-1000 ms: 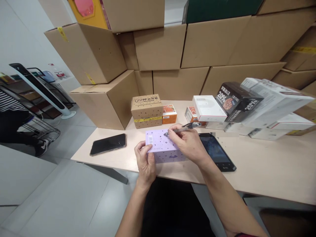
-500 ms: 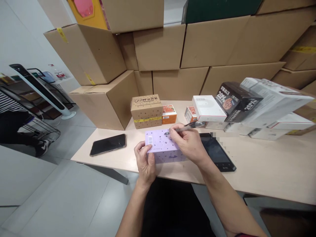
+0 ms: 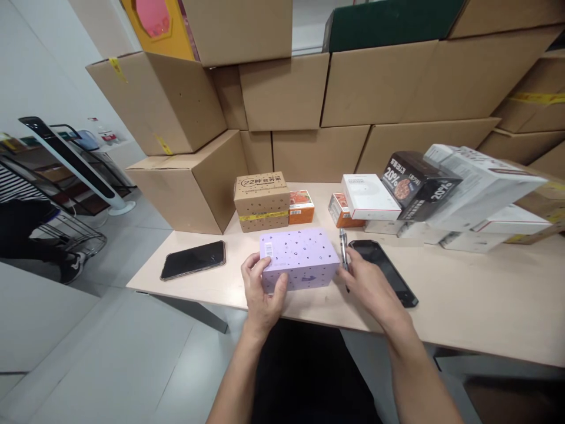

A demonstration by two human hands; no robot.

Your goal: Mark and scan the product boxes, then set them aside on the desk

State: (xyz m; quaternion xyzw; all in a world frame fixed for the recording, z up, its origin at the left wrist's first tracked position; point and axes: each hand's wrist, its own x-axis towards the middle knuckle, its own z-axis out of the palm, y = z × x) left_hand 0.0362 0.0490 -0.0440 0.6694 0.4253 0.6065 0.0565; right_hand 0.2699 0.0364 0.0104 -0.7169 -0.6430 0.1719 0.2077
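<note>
A lilac box (image 3: pixel 302 250) with small dark ring marks and a white label lies on the table near its front edge. Around its left end my left hand (image 3: pixel 262 294) is closed, thumb on the front face and fingers at the side and top. Just off the box's right end, my right hand (image 3: pixel 368 282) holds a pen (image 3: pixel 344 247) between its fingers, pointing away from me. Its fingertips are close to the box's lower right corner; whether they touch it I cannot tell. A dark handheld device (image 3: pixel 395 274) lies flat beside that hand.
A black phone (image 3: pixel 194 260) rests on the table (image 3: pixel 468 288) at left. Behind stand a brown carton (image 3: pixel 262 200), orange boxes (image 3: pixel 301 207), white boxes (image 3: pixel 371 197) and a black box (image 3: pixel 417 182). Large cardboard boxes (image 3: pixel 320 156) form a wall at the back. Another person's leg shows far left.
My right hand has moved from the top of the lilac box to its right side, and the pen now points away instead of touching the top. My left hand stays on the box.
</note>
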